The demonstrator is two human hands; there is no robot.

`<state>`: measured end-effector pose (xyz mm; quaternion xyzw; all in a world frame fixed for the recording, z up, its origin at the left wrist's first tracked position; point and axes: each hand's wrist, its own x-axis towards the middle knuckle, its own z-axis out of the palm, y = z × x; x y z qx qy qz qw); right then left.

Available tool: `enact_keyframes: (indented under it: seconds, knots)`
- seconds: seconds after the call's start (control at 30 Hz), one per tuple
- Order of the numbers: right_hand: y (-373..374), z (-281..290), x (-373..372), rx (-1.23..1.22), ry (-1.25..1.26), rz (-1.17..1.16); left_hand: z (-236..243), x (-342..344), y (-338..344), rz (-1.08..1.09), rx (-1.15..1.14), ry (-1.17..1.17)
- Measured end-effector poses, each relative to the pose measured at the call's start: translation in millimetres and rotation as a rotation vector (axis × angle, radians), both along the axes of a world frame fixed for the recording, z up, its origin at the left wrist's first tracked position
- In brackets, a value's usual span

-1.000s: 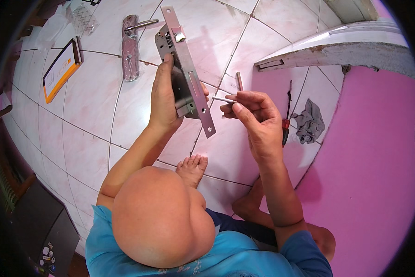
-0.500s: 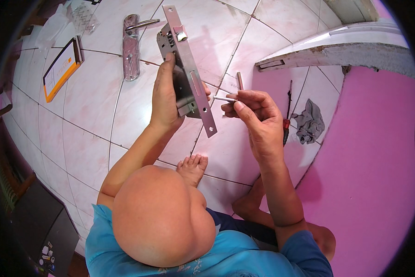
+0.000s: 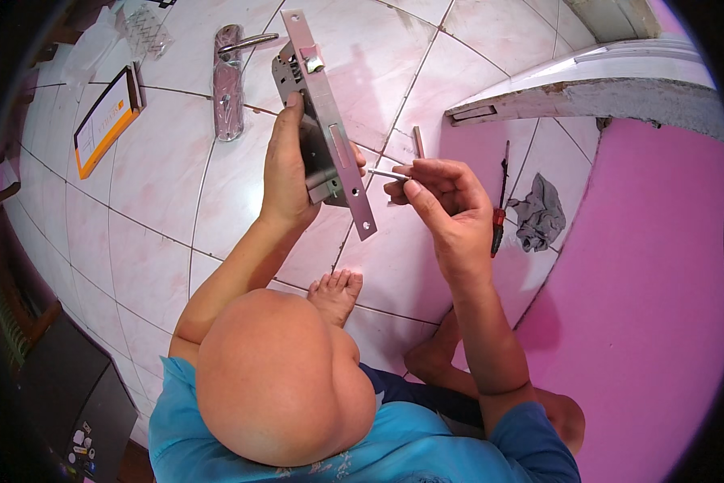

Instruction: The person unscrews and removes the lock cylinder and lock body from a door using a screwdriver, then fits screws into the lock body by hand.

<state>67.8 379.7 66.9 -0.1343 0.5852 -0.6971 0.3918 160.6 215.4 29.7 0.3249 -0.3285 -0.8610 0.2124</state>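
My left hand is wrapped round the dark case of a mortise lock, held tilted above the floor. Its long metal faceplate faces to the right, with the latch bolt near the upper end and screw holes near both ends. Between thumb and fingers, my right hand pinches a thin metal rod, perhaps a screwdriver bit or a cigarette-like pin; its exact kind does not show. The rod's tip points left, close to the faceplate's right edge. Whether it touches cannot be made out.
On the tiles lie a wrapped door handle plate, an orange-and-white box, clear plastic wrapping, a small metal bar, a red-black screwdriver and a grey cloth. A worn door edge juts in at right.
The rod in my right hand has shifted slightly left, nearer the faceplate. The lock in my left hand stays almost where it was.
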Motion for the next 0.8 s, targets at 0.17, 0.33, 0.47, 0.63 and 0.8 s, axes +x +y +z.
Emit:
enact_keyframes:
  seconds: [0.17,0.33,0.47,0.63,0.8]
  knots:
    - [-0.2,-0.6,4.9,-0.006,0.18,-0.003,-0.1,0.3,-0.5,-0.009,0.015,0.004]
    - [0.3,-2.5,6.7,0.016,0.346,0.005,1.1,0.3,-0.2,-0.011,0.018,-0.009]
    - [0.9,-3.5,5.8,0.011,0.362,0.004,3.8,0.1,0.0,-0.019,0.026,-0.012]
    - [2.4,-3.6,5.0,-0.001,0.31,-0.024,2.6,-0.2,1.5,-0.032,0.063,-0.011]
    - [3.5,0.2,4.4,-0.006,0.285,-0.027,-4.7,1.9,-2.5,-0.136,0.087,0.116]
